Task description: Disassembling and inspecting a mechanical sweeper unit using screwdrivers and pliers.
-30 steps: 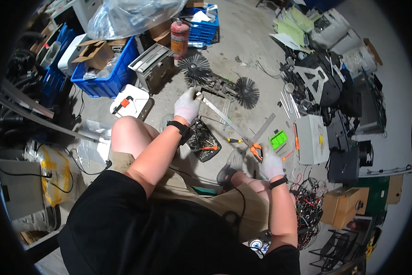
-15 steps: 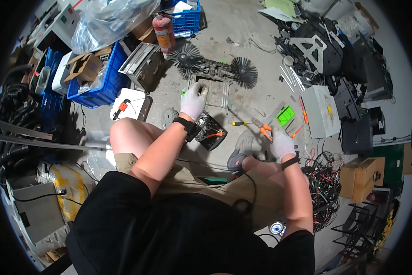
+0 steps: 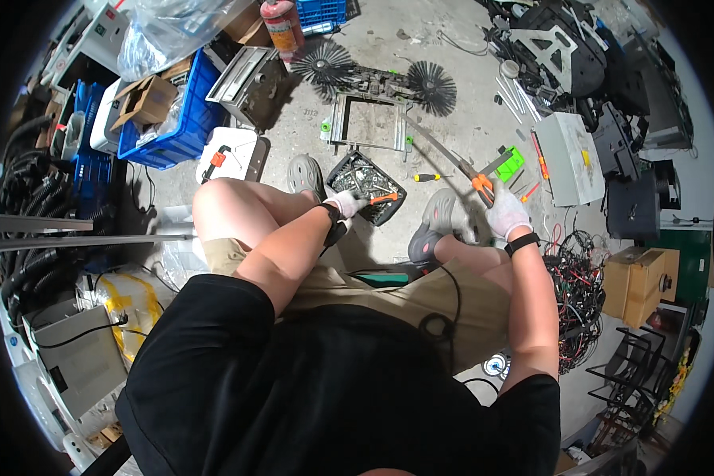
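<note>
Since the earlier frame, my left hand has drawn nearer, from over the rectangular silvery metal frame to the black tray of small metal hardware; I cannot tell whether its bent fingers hold anything. On the right, my right hand is closed around orange-handled pliers, a long flat metal strip running far-left from them. I judge it light, stiff, best gripped by its flat faces.

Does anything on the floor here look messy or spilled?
The cables stand out: they lie in a loose tangle on the floor near the right hand, rather than coiled. Small metal parts are jumbled in the black tray by the left hand, but they look contained, not spilled.
</note>
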`<state>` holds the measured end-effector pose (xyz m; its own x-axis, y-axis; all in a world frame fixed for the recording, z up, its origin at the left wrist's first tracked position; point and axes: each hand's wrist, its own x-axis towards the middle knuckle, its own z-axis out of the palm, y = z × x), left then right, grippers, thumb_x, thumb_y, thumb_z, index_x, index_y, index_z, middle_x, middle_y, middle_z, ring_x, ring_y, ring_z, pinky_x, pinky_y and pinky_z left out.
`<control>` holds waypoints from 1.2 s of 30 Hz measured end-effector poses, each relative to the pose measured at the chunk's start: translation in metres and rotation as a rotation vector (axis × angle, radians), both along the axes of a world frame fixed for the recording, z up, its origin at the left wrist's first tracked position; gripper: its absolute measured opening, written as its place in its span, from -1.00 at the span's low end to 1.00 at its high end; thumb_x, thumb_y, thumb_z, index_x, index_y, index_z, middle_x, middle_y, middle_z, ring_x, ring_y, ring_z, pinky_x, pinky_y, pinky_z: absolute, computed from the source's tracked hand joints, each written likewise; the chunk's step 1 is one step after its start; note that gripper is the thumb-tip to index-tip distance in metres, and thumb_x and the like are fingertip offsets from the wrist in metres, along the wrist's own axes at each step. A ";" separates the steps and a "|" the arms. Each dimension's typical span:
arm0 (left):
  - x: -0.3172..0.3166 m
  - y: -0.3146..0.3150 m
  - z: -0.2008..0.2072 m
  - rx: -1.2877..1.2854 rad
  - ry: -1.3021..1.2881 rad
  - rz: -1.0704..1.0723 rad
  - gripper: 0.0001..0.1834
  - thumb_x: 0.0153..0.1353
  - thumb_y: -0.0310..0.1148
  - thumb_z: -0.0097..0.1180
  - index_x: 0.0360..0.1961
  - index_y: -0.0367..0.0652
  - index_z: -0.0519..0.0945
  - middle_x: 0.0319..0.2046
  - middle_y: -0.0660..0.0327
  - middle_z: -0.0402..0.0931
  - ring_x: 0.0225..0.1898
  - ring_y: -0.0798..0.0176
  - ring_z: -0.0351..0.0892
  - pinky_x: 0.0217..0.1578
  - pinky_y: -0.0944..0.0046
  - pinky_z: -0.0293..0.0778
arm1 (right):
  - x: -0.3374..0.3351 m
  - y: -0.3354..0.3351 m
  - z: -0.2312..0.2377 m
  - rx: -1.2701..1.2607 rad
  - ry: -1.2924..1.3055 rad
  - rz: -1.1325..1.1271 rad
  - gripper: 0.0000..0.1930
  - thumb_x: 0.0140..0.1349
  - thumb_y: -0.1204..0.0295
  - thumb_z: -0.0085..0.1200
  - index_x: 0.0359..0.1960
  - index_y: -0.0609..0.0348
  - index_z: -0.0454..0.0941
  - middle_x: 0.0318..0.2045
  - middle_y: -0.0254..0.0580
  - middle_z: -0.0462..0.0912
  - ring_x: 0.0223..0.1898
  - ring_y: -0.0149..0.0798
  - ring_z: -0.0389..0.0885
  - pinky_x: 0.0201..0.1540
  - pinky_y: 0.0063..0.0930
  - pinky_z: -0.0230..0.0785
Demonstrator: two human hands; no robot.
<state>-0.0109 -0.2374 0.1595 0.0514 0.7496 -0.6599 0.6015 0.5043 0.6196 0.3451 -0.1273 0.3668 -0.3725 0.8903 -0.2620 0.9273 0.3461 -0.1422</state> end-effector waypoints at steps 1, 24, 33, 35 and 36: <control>0.008 0.011 0.015 0.097 0.021 -0.003 -0.47 0.18 -0.04 0.03 -0.02 -0.29 0.51 -0.19 -0.07 0.59 -0.15 0.05 0.58 -0.15 0.15 0.48 | 0.005 0.001 -0.003 0.015 -0.006 -0.014 -0.48 0.00 0.42 0.03 0.07 0.21 0.30 -0.15 0.26 0.55 -0.10 0.20 0.53 -0.07 -0.02 0.39; 0.003 0.034 -0.055 0.003 -0.138 0.116 -0.52 0.23 -0.07 -0.01 -0.08 -0.30 0.55 -0.28 0.03 0.59 -0.40 0.17 0.59 -0.54 0.21 0.52 | 0.266 -0.296 -0.003 -0.654 1.741 -1.701 -0.85 0.05 0.41 -0.09 -0.63 0.12 0.29 -0.70 -0.20 0.33 -0.66 -0.22 0.34 -0.69 -0.47 0.08; -0.033 0.022 -0.050 -0.004 -0.203 0.295 -0.59 0.27 -0.13 -0.01 0.00 -0.20 0.51 -0.33 0.13 0.60 -0.47 0.21 0.58 -0.60 0.25 0.49 | 0.212 -0.152 0.013 -0.667 2.062 -1.471 -0.67 0.28 0.15 -0.18 -0.65 -0.10 0.32 -0.70 -0.36 0.28 -0.66 -0.23 0.27 -0.63 -0.22 0.14; -0.009 0.039 -0.051 0.032 -0.271 0.268 -0.60 0.27 -0.14 -0.01 0.00 -0.19 0.51 -0.33 0.14 0.61 -0.47 0.22 0.58 -0.60 0.25 0.49 | 0.272 -0.051 0.054 -0.154 1.830 -0.852 -0.58 0.29 -0.04 -0.15 -0.55 -0.02 0.34 -0.67 -0.33 0.31 -0.61 -0.22 0.35 -0.34 -0.33 0.41; -0.025 0.024 -0.055 0.035 -0.257 0.323 -0.61 0.27 -0.15 -0.01 0.00 -0.19 0.51 -0.33 0.15 0.61 -0.47 0.22 0.59 -0.59 0.25 0.49 | 0.193 -0.009 0.145 0.157 1.840 -1.095 -0.70 0.29 0.09 -0.08 -0.46 0.02 0.36 -0.60 -0.31 0.40 -0.55 -0.22 0.43 -0.30 -0.40 0.45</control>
<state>-0.0361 -0.2136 0.1048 -0.0304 0.7758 -0.6302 0.2393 0.6178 0.7490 0.5386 -0.1366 0.5116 0.4935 0.8414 -0.2202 -0.4100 0.0018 -0.9121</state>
